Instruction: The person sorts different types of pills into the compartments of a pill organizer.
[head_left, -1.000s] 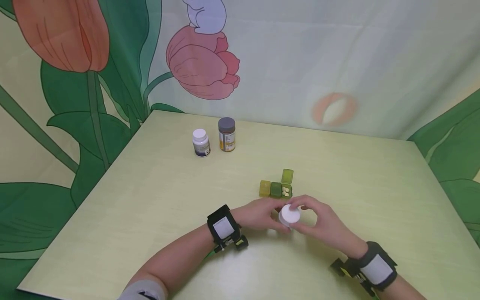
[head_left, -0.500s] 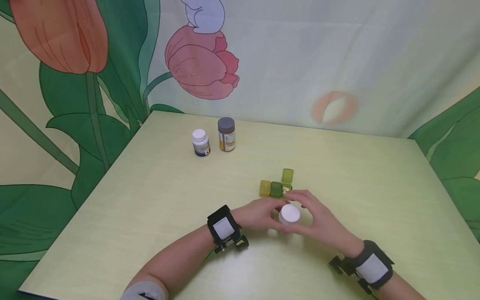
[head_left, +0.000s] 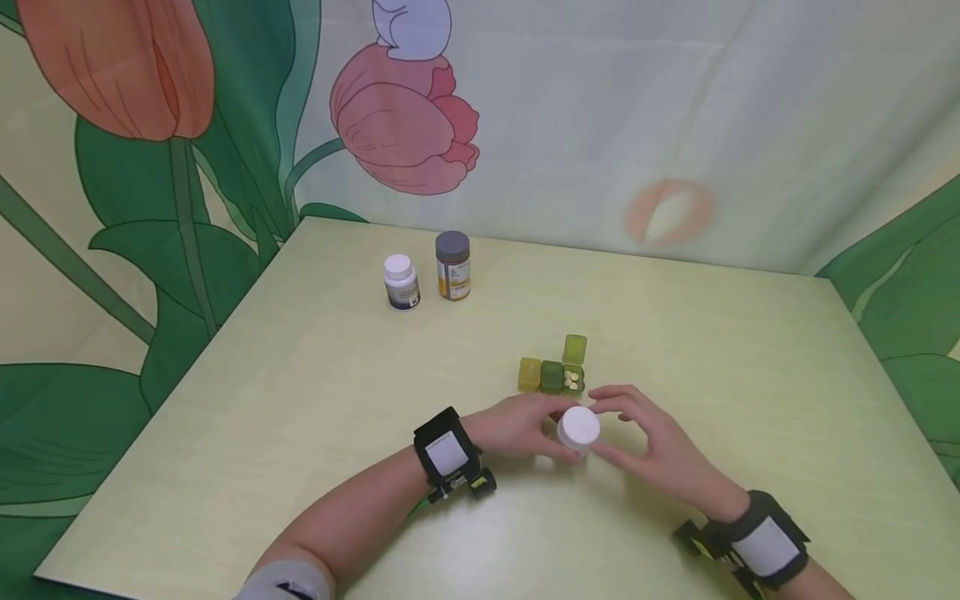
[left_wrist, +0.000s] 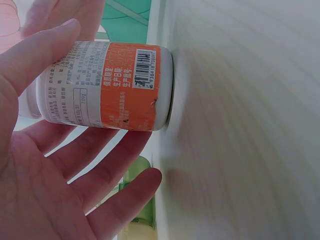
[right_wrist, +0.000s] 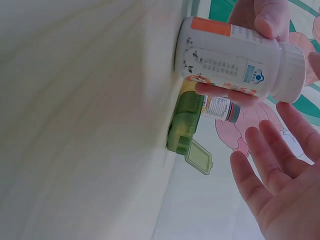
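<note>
A white pill bottle (left_wrist: 105,85) with an orange-and-white label stands upright on the table. My left hand (head_left: 517,427) grips its body, thumb on the near side and fingers behind. The bottle's white screw cap (head_left: 579,426) is on. My right hand (head_left: 663,454) is beside the cap, thumb and index fingertips right at its rim; in the right wrist view the other fingers spread loosely, away from the bottle. Just behind the bottle lies a green pill organizer (head_left: 552,377). Its right-hand lid (head_left: 575,349) is raised, and pale tablets (head_left: 573,380) show in that compartment.
Farther back on the table (head_left: 315,383) stand a small white bottle (head_left: 402,283) with a dark-based label and a brown bottle (head_left: 453,267) with a grey cap. A printed floral curtain (head_left: 555,125) hangs behind the table's back edge.
The right hand's fingers were on the cap, then shifted round it toward the organizer; now they have drawn back right to the cap's side. The left hand and bottle have stayed put.
</note>
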